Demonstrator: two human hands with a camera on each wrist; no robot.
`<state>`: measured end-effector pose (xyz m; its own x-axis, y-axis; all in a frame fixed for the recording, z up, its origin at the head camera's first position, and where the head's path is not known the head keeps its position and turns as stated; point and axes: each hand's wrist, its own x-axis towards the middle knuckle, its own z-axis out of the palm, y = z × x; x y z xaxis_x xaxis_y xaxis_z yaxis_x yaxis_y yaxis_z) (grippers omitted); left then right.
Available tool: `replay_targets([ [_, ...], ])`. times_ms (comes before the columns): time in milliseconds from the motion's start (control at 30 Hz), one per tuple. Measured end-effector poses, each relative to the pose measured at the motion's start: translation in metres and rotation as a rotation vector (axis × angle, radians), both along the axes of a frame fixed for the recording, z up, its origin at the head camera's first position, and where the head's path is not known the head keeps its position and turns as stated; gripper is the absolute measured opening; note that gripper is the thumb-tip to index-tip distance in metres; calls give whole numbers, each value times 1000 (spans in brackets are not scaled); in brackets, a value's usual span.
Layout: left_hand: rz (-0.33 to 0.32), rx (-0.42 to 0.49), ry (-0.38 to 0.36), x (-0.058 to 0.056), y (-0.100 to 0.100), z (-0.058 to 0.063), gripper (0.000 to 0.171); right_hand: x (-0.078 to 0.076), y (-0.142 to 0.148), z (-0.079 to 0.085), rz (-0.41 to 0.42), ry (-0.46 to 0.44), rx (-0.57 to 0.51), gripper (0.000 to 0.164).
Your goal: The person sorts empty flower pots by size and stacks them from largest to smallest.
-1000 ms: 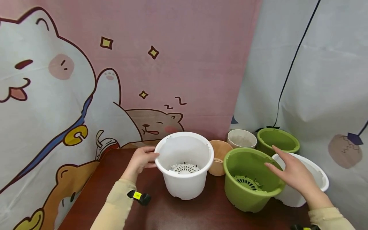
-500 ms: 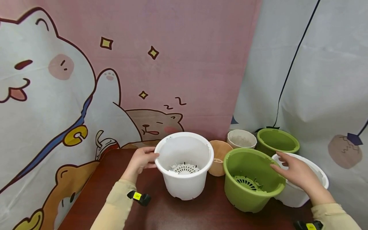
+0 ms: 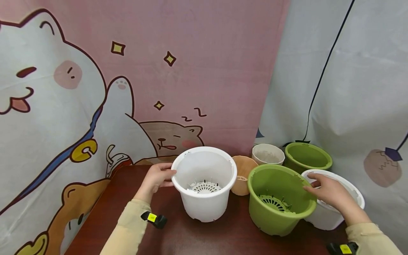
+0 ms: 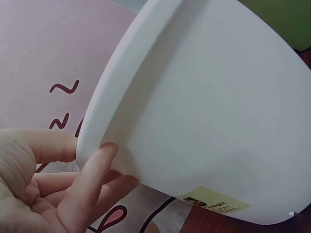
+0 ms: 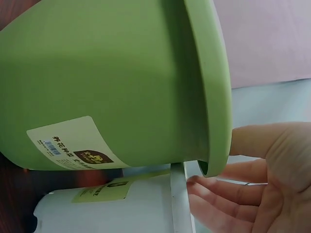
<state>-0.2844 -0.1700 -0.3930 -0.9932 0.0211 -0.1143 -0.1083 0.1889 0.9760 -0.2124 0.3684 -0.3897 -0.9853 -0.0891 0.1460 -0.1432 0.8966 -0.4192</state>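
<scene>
A white plastic flowerpot (image 3: pixel 205 207) with a slotted bottom stands upright on the table. My left hand (image 3: pixel 156 179) holds its left rim, the fingers (image 4: pixel 95 179) bent up below the lip in the left wrist view. To the right is a green flowerpot (image 3: pixel 271 219) of similar shape. My right hand (image 3: pixel 333 194) grips its right rim, thumb over the edge and the other fingers (image 5: pixel 226 191) curled outside it. Those fingers are right by the rim of a second white flowerpot (image 3: pixel 325 216), partly hidden behind the green one.
Behind stand an orange pot (image 3: pixel 243 166), a small cream pot (image 3: pixel 268 154) and another green flowerpot (image 3: pixel 307 156). The dark red table (image 3: pixel 204 241) backs onto a pink printed curtain (image 3: pixel 223 71). A black cord (image 3: pixel 328 60) hangs at the right.
My right hand has moved slightly right and down onto the green flowerpot's rim, its fingers curling in. My left hand and the pots have stayed put.
</scene>
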Motion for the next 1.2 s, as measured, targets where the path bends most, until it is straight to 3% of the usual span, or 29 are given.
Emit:
replay_targets([
  [667, 5, -13, -5, 0, 0, -1, 42, -15, 2, 2, 71, -94, -44, 18],
  [1200, -9, -6, -4, -1, -1, -1, 43, -15, -5, 11, 66, -205, -188, 18],
])
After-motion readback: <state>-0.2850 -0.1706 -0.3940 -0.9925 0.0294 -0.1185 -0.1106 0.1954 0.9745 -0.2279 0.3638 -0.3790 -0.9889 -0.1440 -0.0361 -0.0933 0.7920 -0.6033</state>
